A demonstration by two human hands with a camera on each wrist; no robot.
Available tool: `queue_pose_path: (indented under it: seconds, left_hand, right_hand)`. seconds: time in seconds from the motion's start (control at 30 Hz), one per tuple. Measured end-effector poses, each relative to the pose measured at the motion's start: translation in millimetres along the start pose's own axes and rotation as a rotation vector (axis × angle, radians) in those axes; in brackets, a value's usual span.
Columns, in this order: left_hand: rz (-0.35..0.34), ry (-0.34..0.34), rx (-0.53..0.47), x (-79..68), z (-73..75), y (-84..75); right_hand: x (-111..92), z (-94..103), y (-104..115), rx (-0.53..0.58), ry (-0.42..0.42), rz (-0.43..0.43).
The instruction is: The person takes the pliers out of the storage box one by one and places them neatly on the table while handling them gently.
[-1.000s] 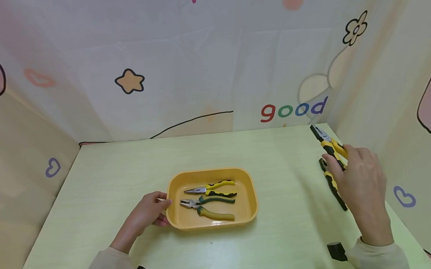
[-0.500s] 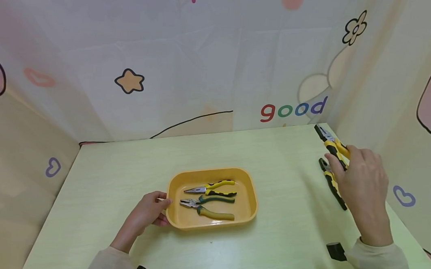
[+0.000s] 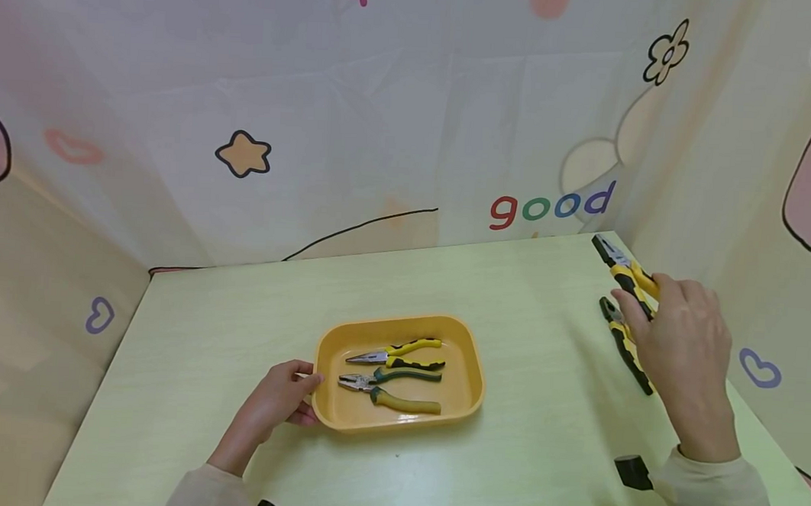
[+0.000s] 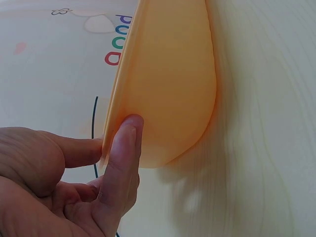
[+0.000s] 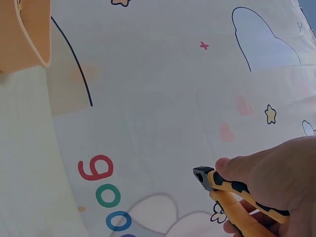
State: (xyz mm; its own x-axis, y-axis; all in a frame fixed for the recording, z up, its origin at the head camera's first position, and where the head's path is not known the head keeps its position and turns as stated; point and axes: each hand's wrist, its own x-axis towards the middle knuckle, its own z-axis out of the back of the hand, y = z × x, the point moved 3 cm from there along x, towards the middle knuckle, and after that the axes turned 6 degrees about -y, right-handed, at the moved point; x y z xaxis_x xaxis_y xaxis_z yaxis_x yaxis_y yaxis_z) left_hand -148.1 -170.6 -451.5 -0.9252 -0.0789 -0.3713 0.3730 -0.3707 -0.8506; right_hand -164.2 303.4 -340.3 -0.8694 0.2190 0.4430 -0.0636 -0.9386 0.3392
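Observation:
My left hand pinches the left rim of a yellow plastic tray; in the left wrist view the thumb is at the rim and the fingers lie against the outer wall. Inside the tray lie needle-nose pliers with yellow-and-black handles and combination pliers with worn green handles, both pointing left. At the right, my right hand grips yellow-and-black-handled pliers by the handles, their head pointing away from me. The palm hides the handle ends. Another similar pair of pliers lies on the table just below, partly covered by the hand.
The pale wooden table meets a printed cloth backdrop at its back and along both sides. The right-hand cloth stands close beside the right hand. Dark wrist-camera mounts stick out at both sleeves.
The pliers in my right hand have shifted slightly to the right, then stayed still. My left hand and the tray have not moved.

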Motion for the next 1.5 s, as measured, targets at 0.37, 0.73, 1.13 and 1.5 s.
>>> queue_pose_path:
  seconds: [0.37, 0.73, 1.13, 1.5]
  left_hand:
    - [0.004, -0.001, 0.007, -0.5, 0.7, 0.3]
    - [0.000, 0.000, 0.004, 0.4, 0.2, 0.6]
    - [0.008, -0.006, 0.009, 0.9, -0.5, 1.7]
    - [0.010, -0.005, 0.010, 0.3, 0.1, 1.7]
  right_hand:
    - [-0.6, -2.0, -1.7, 0.001, 0.012, -0.002]
    - [0.7, -7.7, -3.3, -0.015, 0.052, 0.008]
    - [-0.8, -15.0, -6.5, -0.022, 0.069, 0.020]
    - [-0.8, -19.8, -10.0, -0.028, 0.076, 0.059]
